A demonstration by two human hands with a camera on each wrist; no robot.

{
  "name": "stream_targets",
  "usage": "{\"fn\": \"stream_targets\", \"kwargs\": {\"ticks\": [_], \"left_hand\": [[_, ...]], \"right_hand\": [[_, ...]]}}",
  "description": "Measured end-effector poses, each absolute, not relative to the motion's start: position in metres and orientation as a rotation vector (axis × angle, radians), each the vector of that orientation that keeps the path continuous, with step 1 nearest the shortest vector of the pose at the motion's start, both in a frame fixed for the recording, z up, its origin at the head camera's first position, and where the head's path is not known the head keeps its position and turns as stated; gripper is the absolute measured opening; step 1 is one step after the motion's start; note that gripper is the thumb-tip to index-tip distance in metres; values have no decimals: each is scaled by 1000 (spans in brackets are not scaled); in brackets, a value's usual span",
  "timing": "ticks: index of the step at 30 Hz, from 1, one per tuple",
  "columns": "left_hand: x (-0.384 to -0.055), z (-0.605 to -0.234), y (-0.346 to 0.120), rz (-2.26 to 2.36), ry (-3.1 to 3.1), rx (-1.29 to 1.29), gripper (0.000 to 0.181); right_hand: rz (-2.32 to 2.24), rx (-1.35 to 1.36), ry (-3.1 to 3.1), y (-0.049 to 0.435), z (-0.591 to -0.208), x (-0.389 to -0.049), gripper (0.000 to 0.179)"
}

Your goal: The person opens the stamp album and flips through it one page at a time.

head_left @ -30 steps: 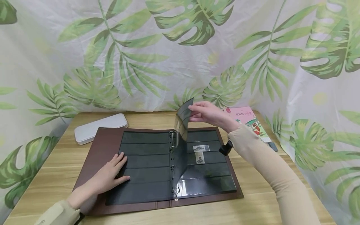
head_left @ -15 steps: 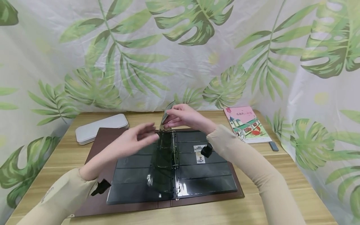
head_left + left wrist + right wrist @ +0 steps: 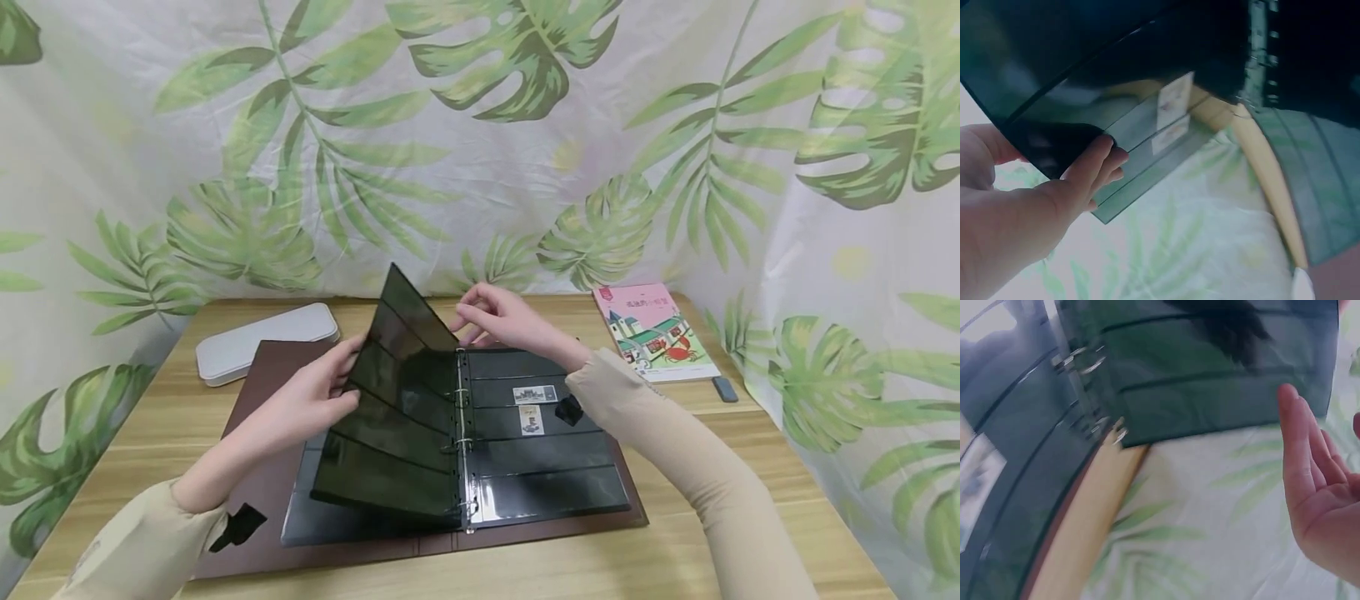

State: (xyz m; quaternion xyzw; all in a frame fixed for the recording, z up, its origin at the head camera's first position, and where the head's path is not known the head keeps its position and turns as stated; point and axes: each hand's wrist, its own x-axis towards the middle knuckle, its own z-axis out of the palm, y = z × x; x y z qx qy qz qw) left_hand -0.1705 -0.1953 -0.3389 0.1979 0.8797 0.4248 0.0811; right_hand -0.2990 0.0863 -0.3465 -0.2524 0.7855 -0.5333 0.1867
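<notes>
A brown ring binder (image 3: 247, 392) lies spread on the table, fitted with black stock pages. My left hand (image 3: 315, 387) holds the outer edge of a raised black page (image 3: 401, 392), thumb on the near face and fingers behind. In the left wrist view that hand (image 3: 1041, 194) has the page between thumb and fingers. My right hand (image 3: 510, 321) is at the page's top edge; in the right wrist view its fingers (image 3: 1297, 444) are extended near the page and grip nothing visible. Two stamps (image 3: 534, 395) sit on the right-hand page (image 3: 555, 454).
Behind the binder at left is a white case (image 3: 266, 342). A pink picture book (image 3: 656, 329) lies at the back right, with a small grey block (image 3: 724, 389) beside it. Leaf-patterned cloth (image 3: 480, 167) hangs behind the wooden table (image 3: 705, 467).
The raised page has swung over from right to left. My left hand has lifted from the binder and taken its edge. My right hand moved left with the page, then released it.
</notes>
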Motion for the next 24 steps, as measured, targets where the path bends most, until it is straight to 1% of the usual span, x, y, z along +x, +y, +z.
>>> {"fn": "stream_targets", "kwargs": {"ticks": [2,7,16,24], "left_hand": [[-169,-347,-206,1301,2609,544,78],[-165,-374,-231,1364,2549,401,86],[-163,-424,-264,1292,2553,242,82],[-164,-441,-264,1167,2600,139,82]], "right_hand": [[-1506,-712,2234,98,-357,-302,24],[-1441,-761,2345,133,-387,-312,27],[-1183,-739,2570,192,-434,-322,41],[-952,-733,2763,225,-464,-331,41]]}}
